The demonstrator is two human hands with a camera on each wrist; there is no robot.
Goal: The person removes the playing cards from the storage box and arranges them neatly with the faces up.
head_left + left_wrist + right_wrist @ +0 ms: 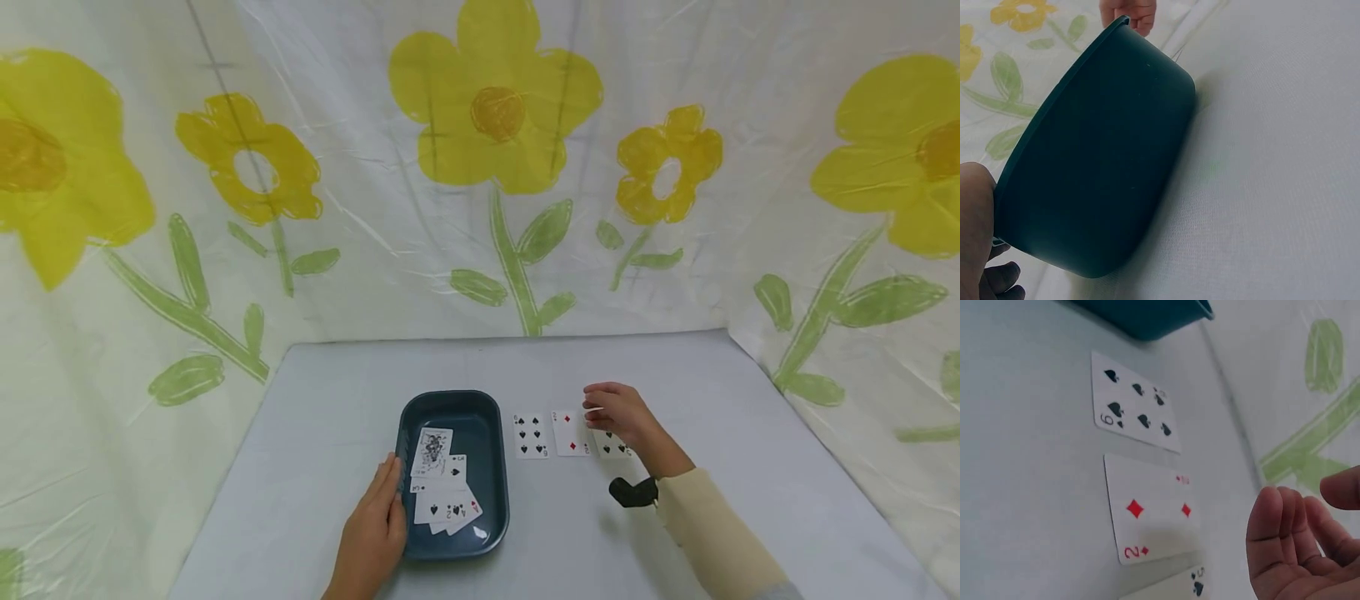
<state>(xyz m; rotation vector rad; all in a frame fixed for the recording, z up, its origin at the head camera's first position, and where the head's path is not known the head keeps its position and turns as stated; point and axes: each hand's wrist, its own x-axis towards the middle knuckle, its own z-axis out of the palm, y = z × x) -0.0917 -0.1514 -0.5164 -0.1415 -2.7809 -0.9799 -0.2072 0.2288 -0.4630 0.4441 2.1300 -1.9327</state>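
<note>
My left hand (372, 521) grips the left rim of a dark teal tray (491, 533), its thumb and fingers at the edge. Several playing cards lie overlapping inside, including a joker (432, 452), a three of spades and a two of spades (435, 507). My right hand (618, 410), its fingers loosely bent and holding nothing, hovers over a spade card (615, 447), partly hiding it in the head view. Left of that card lie a two of diamonds (1154, 519) and a six of spades (1135, 403), both face up in a row beside the tray.
A pale cloth-covered table (322, 433) bears the tray and cards. Behind and at both sides hangs a white sheet (360, 267) with yellow flowers. A black strap end (632, 492) sticks out from the right wrist.
</note>
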